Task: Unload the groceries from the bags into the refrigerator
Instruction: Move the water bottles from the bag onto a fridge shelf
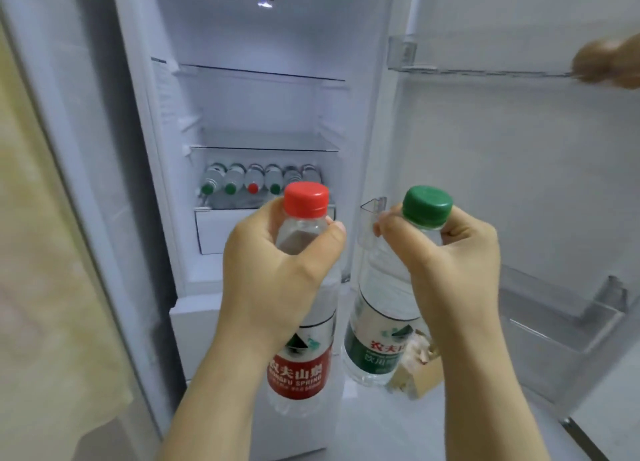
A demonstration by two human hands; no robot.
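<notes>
**Bringing two bottles up to the open fridge**

Both hands were loaded. The left hand gripped the red bottle by its neck, fingers curled just under the cap. The right hand held the green bottle the same way. The two bottles hung upright, side by side but apart, in front of the fridge and not yet inside it.

The step in hand looked like the carry-in, with placing still to come. A row of bottles lay on their sides with caps outward under the glass shelf (apparently the same brand). That row seemed to take up most of the width.

The next move would call for choosing a spot: the glass shelf above the row, or the door bin if the bottles were to stand. Laying one flat would mean tipping it from a neck hold, which gives little control, so one at a time seemed wiser.
</notes>
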